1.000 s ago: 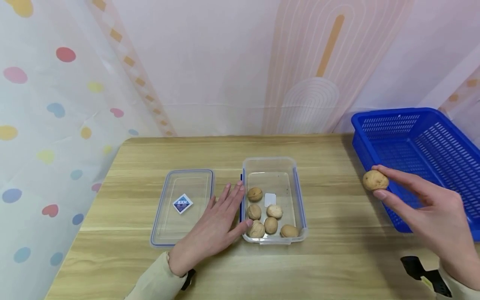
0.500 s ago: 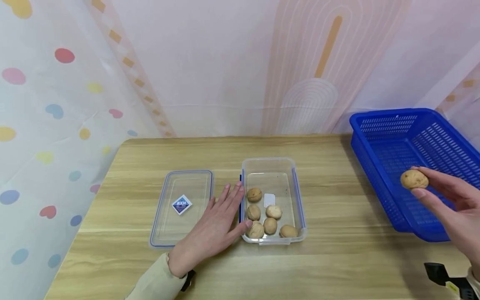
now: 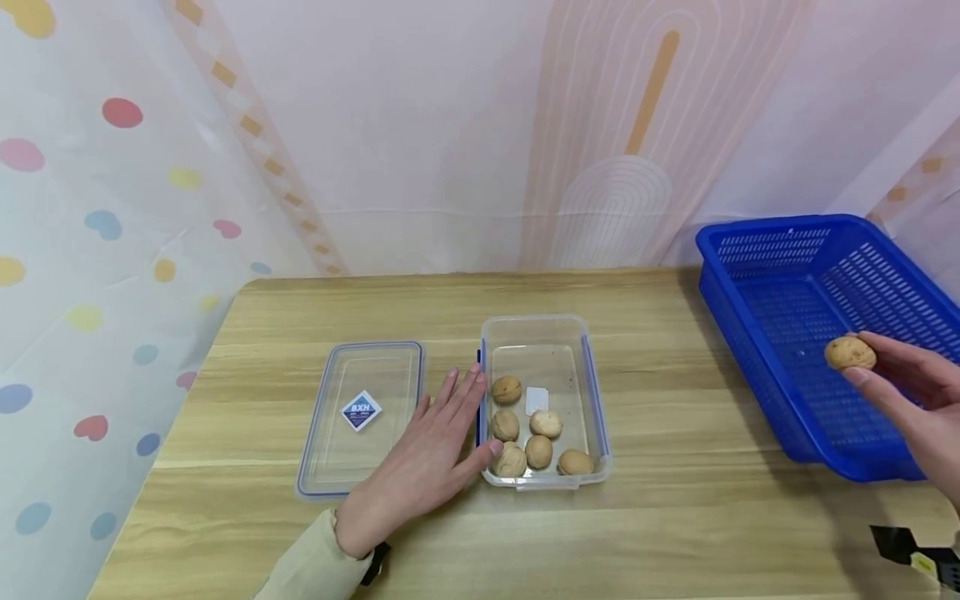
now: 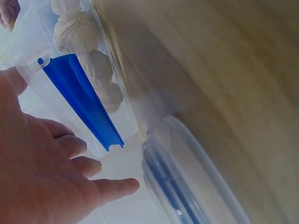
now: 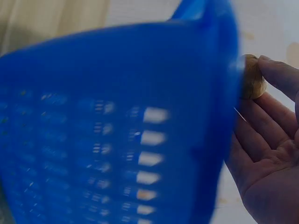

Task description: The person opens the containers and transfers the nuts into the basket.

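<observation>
Over the blue plastic basket [image 3: 757, 375], my right hand [image 3: 918, 396] pinches a walnut [image 3: 850, 352] between thumb and fingers. In the right wrist view the basket's side hides part of that walnut [image 5: 253, 79]. My left hand [image 3: 420, 454] lies with straight fingers against the left side of a clear plastic food container [image 3: 592, 400], its thumb at the rim near the front corner. Several walnuts [image 3: 545, 423] sit inside the container, mostly toward the front and left. A blue side clip [image 4: 84, 100] hangs by my left fingers in the left wrist view.
The container's clear lid [image 3: 375, 458], with a blue seal and a diamond-shaped label [image 3: 362, 411], lies left of the container, partly beneath my left forearm's side. A patterned backdrop [image 3: 435, 150] rises behind the wooden table [image 3: 660, 533].
My right hand has moved right with the walnut, from the basket's left edge to over its inside. My left hand stays at the container.
</observation>
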`<state>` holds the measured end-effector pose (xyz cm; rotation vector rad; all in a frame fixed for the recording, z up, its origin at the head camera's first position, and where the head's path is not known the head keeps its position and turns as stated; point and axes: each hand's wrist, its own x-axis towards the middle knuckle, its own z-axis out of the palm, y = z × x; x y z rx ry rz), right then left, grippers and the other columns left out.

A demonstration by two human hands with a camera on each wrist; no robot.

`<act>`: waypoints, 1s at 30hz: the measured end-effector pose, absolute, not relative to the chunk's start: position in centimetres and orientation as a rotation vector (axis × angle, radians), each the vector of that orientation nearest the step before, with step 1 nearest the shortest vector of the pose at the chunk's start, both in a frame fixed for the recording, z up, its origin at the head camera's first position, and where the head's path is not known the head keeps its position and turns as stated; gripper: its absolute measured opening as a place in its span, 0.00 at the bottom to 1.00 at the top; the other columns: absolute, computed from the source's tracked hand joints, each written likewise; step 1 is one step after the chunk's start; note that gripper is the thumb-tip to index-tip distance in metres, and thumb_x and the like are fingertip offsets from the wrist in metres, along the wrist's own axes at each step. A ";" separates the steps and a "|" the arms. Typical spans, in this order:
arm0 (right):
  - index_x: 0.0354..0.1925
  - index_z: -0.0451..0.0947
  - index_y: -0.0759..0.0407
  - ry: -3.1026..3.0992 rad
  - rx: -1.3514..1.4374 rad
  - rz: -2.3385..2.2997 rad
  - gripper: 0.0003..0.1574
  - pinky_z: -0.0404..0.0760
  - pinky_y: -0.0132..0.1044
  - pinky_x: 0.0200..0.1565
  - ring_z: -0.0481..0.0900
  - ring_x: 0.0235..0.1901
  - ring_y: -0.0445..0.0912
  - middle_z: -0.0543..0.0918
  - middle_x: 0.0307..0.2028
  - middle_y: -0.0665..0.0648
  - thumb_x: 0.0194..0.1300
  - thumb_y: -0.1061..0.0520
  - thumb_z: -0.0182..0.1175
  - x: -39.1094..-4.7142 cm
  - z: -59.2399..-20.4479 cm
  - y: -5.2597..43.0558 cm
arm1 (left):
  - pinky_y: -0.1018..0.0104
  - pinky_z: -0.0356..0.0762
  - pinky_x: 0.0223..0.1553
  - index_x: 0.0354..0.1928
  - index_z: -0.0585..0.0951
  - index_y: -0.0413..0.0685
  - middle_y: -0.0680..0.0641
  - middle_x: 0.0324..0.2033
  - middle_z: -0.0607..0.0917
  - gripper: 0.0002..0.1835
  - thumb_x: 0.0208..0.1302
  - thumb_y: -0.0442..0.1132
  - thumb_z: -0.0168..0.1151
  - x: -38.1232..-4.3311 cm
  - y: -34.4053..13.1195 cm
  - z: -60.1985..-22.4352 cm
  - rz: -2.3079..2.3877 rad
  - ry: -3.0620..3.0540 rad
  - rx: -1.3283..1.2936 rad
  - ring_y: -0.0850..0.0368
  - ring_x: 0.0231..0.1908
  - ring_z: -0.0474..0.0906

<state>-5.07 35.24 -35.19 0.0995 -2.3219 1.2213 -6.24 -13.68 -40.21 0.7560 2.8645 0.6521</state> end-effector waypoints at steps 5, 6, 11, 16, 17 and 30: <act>0.68 0.77 0.59 -2.414 0.074 1.154 0.29 0.68 0.10 0.47 0.75 0.47 0.21 0.77 0.49 0.24 0.72 0.72 0.60 -5.3 -35.8 36.0 | 0.27 0.50 0.72 0.82 0.53 0.41 0.44 0.82 0.46 0.44 0.78 0.62 0.51 -6.3 -13.6 -40.2 0.659 2.865 0.757 0.41 0.81 0.39; 0.69 0.76 0.60 -2.431 0.065 1.145 0.29 0.68 0.10 0.47 0.74 0.47 0.20 0.76 0.49 0.23 0.72 0.71 0.60 -5.4 -35.9 36.1 | 0.27 0.50 0.72 0.82 0.52 0.41 0.45 0.82 0.46 0.44 0.78 0.62 0.51 -6.3 -13.6 -40.2 0.661 2.862 0.755 0.41 0.81 0.39; 0.67 0.74 0.72 -2.509 0.036 1.089 0.26 0.67 0.09 0.45 0.71 0.46 0.17 0.72 0.46 0.19 0.74 0.68 0.60 -5.8 -36.3 36.6 | 0.28 0.49 0.73 0.82 0.52 0.41 0.44 0.82 0.46 0.44 0.78 0.61 0.51 -6.3 -13.6 -40.1 0.673 2.852 0.745 0.41 0.81 0.38; 0.63 0.72 0.81 -2.579 0.035 1.005 0.25 0.68 0.08 0.41 0.68 0.43 0.13 0.67 0.45 0.17 0.75 0.66 0.60 -6.1 -36.5 37.0 | 0.28 0.50 0.72 0.82 0.53 0.40 0.43 0.82 0.47 0.44 0.78 0.61 0.51 -6.2 -13.7 -40.1 0.665 2.850 0.745 0.40 0.80 0.39; 0.63 0.72 0.81 -2.591 0.031 0.992 0.25 0.68 0.07 0.41 0.67 0.43 0.13 0.67 0.45 0.18 0.75 0.65 0.60 -6.2 -36.5 37.0 | 0.28 0.50 0.72 0.82 0.53 0.40 0.43 0.82 0.47 0.44 0.78 0.61 0.51 -6.2 -13.7 -40.1 0.663 2.850 0.745 0.40 0.80 0.39; 0.63 0.73 0.80 -2.791 -0.022 0.790 0.27 0.65 0.07 0.33 0.57 0.39 0.08 0.78 0.51 0.85 0.76 0.60 0.61 -7.1 -36.7 37.5 | 0.28 0.50 0.72 0.82 0.51 0.41 0.45 0.82 0.44 0.45 0.78 0.62 0.50 -6.3 -13.7 -40.2 0.666 2.843 0.748 0.43 0.81 0.38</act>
